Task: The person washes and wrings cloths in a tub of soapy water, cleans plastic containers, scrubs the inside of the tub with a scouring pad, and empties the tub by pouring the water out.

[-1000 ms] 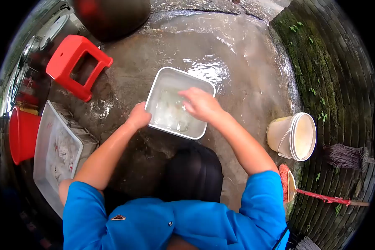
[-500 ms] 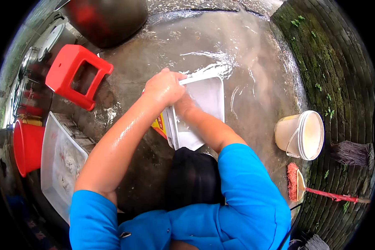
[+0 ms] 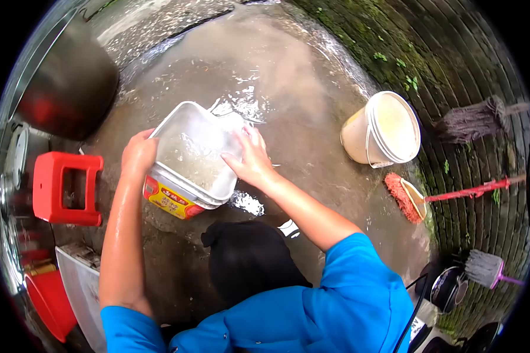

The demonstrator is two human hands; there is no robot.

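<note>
A white rectangular plastic tub (image 3: 221, 185) with a red and yellow label sits in front of me, its mouth turned up and some cloudy water in it. My left hand (image 3: 139, 154) is closed on the tub's left rim. At the opposite side, my right hand (image 3: 253, 157) lies against the rim with fingers spread and thumb over the inside. Whether those fingers press on the wall I cannot tell. The tub's underside is hidden.
A round white bucket (image 3: 362, 129) stands at right, beside a red-bristled brush (image 3: 405, 197) and a mop head (image 3: 471, 120) by the mossy brick wall. To the left are a red stool (image 3: 47, 188), a large dark pot (image 3: 70, 82) and a red basin (image 3: 50, 303). Wet concrete (image 3: 300, 217) surrounds me.
The tub has gone from tipped away to mouth up, and now shows water inside. My right hand has come out of it to the right rim. The view has turned rightward.
</note>
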